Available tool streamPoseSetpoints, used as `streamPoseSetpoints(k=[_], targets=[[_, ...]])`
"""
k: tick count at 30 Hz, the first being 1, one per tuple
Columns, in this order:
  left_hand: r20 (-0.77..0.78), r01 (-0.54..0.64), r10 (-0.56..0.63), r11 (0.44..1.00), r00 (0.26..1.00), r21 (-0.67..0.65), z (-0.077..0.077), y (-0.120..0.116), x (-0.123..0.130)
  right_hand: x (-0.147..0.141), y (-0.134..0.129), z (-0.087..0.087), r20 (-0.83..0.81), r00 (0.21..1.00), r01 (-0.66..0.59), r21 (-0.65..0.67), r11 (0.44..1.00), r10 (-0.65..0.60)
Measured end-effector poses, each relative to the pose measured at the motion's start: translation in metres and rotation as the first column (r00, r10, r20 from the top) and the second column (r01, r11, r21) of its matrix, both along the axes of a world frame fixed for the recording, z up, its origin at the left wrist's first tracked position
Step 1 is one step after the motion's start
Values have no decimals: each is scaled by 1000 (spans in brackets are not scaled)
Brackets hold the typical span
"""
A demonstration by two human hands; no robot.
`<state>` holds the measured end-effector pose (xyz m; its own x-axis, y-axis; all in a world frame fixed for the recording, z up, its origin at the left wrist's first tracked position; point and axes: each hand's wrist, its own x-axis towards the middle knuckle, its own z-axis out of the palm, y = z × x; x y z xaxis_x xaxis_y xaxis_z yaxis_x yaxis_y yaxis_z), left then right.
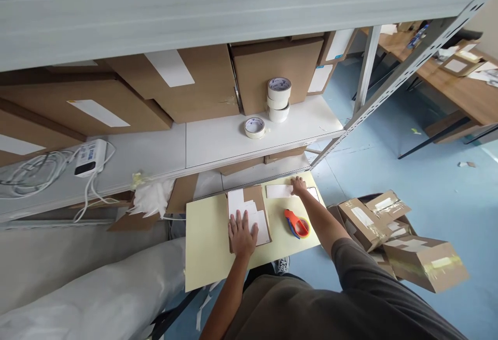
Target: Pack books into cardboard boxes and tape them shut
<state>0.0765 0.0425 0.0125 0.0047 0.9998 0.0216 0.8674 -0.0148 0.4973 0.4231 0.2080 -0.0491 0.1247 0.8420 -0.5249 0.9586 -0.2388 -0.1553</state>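
As the head view shows, the left hand (pixel 243 233) lies flat, fingers spread, on a white-labelled cardboard parcel (pixel 253 195) on the yellow table (pixel 206 246). The right hand (pixel 299 186) rests at a white strip (pixel 277 191), its grip unclear; an orange tape dispenser (pixel 297 224) lies between parcel and right forearm (pixel 321 219).

On the table (pixel 206 262), a box (pixel 253 194) lies left of a tape dispenser (pixel 298 226), the left hand (pixel 243 235) on its near left part. Beyond the dispenser, the right hand (pixel 299 186) is at a paper strip (pixel 278 191). Behind the table runs a shelf (pixel 311 114), with a power strip (pixel 90 158) left, tape rolls (pixel 279 101) right and large cartons (pixel 202 85) at the back. Small cartons (pixel 424 262) sit right of the table; a desk (pixel 459 91) stands far right.
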Motion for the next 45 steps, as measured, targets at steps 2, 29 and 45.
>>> streamPoseSetpoints(k=[2, 29, 45], targets=[[9, -3, 3, 1000, 1000, -1, -1, 0, 0, -1, 2, 7, -12, 1000, -23, 16, 1000, 23], [618, 666, -370, 657, 694, -354, 55, 197, 121, 18, -9, 147, -656, 726, -137, 157, 978, 208], [625, 393, -236, 911, 744, -124, 80, 178, 147, 32, -51, 185, -536, 792, -86, 378, 922, 293]])
